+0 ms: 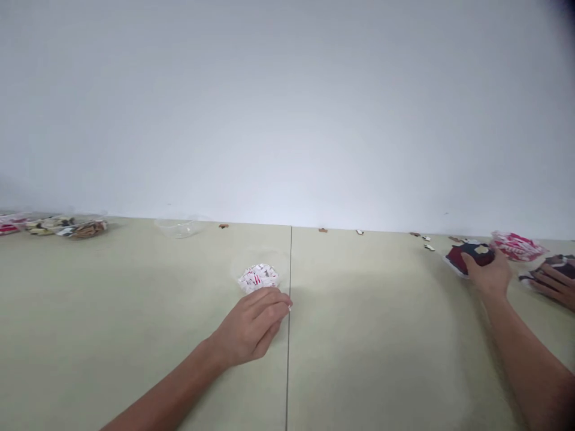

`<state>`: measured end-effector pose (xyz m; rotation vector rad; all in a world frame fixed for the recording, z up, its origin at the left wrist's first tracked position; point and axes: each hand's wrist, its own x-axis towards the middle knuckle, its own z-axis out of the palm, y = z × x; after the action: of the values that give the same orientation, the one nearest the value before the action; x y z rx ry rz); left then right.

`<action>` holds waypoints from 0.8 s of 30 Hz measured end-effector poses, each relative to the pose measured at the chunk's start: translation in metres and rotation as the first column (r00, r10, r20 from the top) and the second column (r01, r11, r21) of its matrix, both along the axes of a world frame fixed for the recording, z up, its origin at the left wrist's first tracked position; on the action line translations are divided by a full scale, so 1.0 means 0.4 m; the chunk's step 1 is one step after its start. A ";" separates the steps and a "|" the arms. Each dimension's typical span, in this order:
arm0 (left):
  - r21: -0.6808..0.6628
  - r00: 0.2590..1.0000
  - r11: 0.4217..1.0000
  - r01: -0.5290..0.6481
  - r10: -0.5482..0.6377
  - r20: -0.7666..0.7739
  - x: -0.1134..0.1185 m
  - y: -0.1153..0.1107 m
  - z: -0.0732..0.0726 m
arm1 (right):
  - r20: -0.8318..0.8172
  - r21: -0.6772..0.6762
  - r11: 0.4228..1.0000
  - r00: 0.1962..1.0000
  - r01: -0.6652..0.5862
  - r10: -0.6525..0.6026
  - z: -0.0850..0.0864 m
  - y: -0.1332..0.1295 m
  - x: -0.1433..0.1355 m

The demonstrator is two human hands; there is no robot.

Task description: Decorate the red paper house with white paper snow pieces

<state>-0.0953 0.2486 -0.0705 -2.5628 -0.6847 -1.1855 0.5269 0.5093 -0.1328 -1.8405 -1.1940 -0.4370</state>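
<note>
My left hand (254, 323) is over the middle of the table, thumb and fingers pinched on a small white piece (290, 308) that barely shows at the fingertips. Just beyond it, a clear bowl (238, 258) holds a heap of small white pieces (258, 277) with red and grey marks. At the right, my right hand (489, 278) is closed around a dark red and navy item (459, 258) with a cream patch and a pale lower edge. The palm and fingers hide part of it, so its kind cannot be made out.
Another person's hand (559, 287) lies on a dark-and-white item at the far right. Near it sits a pink-and-white bundle (518, 246). Along the wall (287, 120) are small scattered pieces (323, 230), an upturned-looking clear bowl (179, 228) and brown pieces (90, 229). A seam (288, 359) crosses the table.
</note>
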 end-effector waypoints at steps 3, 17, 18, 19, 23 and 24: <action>-0.082 0.998 0.996 -0.017 0.021 0.054 -0.010 0.004 -0.004 | -0.118 0.038 0.999 0.993 -0.015 0.020 0.002 -0.019 -0.025; -0.288 0.996 0.955 0.069 -0.051 0.071 0.009 -0.044 -0.002 | -0.378 0.086 0.758 0.682 -0.647 0.626 0.042 -0.253 -0.675; -0.304 0.996 0.950 0.068 -0.047 0.074 0.009 -0.046 0.000 | -0.398 0.099 0.700 0.616 -0.707 0.679 0.049 -0.297 -0.725; -0.327 0.997 0.943 0.061 -0.042 0.066 0.011 -0.048 0.002 | -0.410 0.094 0.651 0.566 -0.753 0.715 0.058 -0.340 -0.768; -0.409 0.999 0.912 0.016 -0.028 -0.022 0.020 -0.053 0.003 | -0.408 -0.092 0.465 0.459 -0.881 0.789 0.094 -0.503 -0.876; -0.426 0.999 0.905 0.000 -0.016 -0.034 0.023 -0.053 0.001 | -0.386 -0.127 0.408 0.424 -0.904 0.819 0.102 -0.541 -0.888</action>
<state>-0.0862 0.2273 -0.0701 -2.9311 -1.0251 -1.0835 0.1719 0.2931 -0.0918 -1.1560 -1.9051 0.6497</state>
